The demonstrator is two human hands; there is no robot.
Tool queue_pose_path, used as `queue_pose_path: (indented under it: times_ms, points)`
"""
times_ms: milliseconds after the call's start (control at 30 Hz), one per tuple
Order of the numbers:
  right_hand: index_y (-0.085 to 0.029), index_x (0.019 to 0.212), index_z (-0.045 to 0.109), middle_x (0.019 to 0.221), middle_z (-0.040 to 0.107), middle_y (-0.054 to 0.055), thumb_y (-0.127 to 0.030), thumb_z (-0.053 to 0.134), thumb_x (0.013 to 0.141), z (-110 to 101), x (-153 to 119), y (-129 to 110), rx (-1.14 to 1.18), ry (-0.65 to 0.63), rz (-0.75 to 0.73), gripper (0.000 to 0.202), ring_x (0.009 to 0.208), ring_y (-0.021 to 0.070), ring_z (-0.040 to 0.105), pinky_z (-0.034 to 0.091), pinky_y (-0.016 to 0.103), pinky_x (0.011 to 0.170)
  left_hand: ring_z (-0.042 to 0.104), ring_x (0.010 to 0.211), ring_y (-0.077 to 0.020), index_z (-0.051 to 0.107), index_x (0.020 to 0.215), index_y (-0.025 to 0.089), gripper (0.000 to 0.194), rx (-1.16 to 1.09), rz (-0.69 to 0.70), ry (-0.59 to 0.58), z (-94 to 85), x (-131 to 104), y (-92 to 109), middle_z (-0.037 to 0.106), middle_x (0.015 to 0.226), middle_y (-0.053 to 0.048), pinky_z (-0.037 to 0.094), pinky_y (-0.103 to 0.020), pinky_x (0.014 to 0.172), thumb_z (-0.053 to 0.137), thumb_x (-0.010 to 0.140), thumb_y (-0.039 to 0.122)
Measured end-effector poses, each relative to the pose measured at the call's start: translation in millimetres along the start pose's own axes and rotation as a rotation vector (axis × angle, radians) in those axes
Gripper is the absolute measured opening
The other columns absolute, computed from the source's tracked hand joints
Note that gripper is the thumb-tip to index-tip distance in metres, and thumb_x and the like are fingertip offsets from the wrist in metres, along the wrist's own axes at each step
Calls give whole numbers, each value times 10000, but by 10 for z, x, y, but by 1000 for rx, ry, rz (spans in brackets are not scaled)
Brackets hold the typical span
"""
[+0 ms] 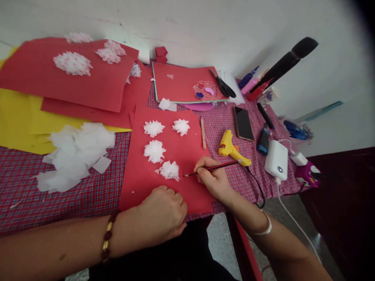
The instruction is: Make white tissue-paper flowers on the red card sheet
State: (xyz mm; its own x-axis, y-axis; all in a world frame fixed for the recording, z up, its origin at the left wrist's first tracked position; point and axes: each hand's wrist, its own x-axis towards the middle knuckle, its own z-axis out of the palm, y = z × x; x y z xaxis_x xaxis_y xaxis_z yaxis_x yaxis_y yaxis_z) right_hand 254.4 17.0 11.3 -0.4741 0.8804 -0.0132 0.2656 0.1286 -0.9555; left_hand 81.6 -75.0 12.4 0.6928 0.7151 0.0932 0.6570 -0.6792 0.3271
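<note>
My right hand (213, 177) is closed around a dark pencil (221, 165), whose tip meets or nearly meets a red paper sheet (187, 150). Several white ruffled paper tufts lie on that sheet; the nearest tuft (169, 170) is just left of the pencil tip. Along the sheet's lower edge rests my left hand (161, 210), fingers curled into a fist. Whether it holds anything is hidden. A flat wooden stick (203, 132) lies by the sheet's right edge.
White paper pieces (76, 156) are heaped at left, below red sheets (67, 93) with more tufts. On the right are a yellow glue gun (231, 148) with a cord, a phone (243, 123) and a white power bank (276, 159). Scissors (224, 85) and a paint palette (206, 90) lie behind.
</note>
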Motion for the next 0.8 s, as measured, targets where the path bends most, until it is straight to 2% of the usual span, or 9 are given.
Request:
queue_pose_path:
  times_ms: [133, 267, 400, 567, 667, 800]
  points:
    - [-192, 698, 549, 556, 479, -37, -139, 452, 778, -12, -2, -21, -20, -109, -52, 136, 493, 99, 438, 338, 230, 475, 587, 552, -217, 641, 700, 181, 203, -1, 6, 2, 4, 3, -9, 643, 640, -35, 429, -339, 502, 673, 757, 373]
    - [-190, 729, 556, 571, 488, -32, -147, 449, 804, -17, -7, -17, -17, -74, -46, 138, 514, 105, 456, 353, 234, 493, 580, 543, -208, 640, 697, 179, 199, -4, 4, -3, 0, 10, -12, 640, 636, -35, 414, -329, 502, 672, 759, 366]
    - [-188, 723, 558, 571, 490, -32, -148, 455, 806, -19, -11, -6, -26, -106, -49, 138, 511, 102, 454, 351, 232, 492, 570, 545, -192, 639, 691, 172, 203, -8, 3, 5, 0, 11, -13, 638, 632, -41, 400, -310, 513, 665, 763, 360]
    - [-186, 710, 549, 554, 477, -39, -145, 447, 796, -21, 4, -7, -28, -25, -54, 140, 491, 97, 431, 337, 227, 474, 562, 538, -188, 636, 684, 174, 206, -4, 6, 29, 16, 6, -14, 635, 626, -36, 382, -307, 508, 670, 761, 361]
    - [-181, 693, 552, 548, 472, -43, -123, 457, 778, -26, 6, -12, -16, -58, -68, 140, 477, 88, 421, 328, 220, 461, 559, 533, -195, 629, 683, 181, 210, 1, 12, 43, 21, -5, -8, 631, 626, -31, 375, -318, 498, 679, 751, 374]
    - [-180, 755, 563, 542, 498, -44, -175, 448, 854, -29, -20, 0, 100, -43, -17, 151, 455, 87, 441, 338, 210, 441, 552, 521, -203, 619, 674, 188, 220, 9, 13, 50, 20, -13, -4, 625, 616, -25, 368, -331, 486, 682, 749, 385]
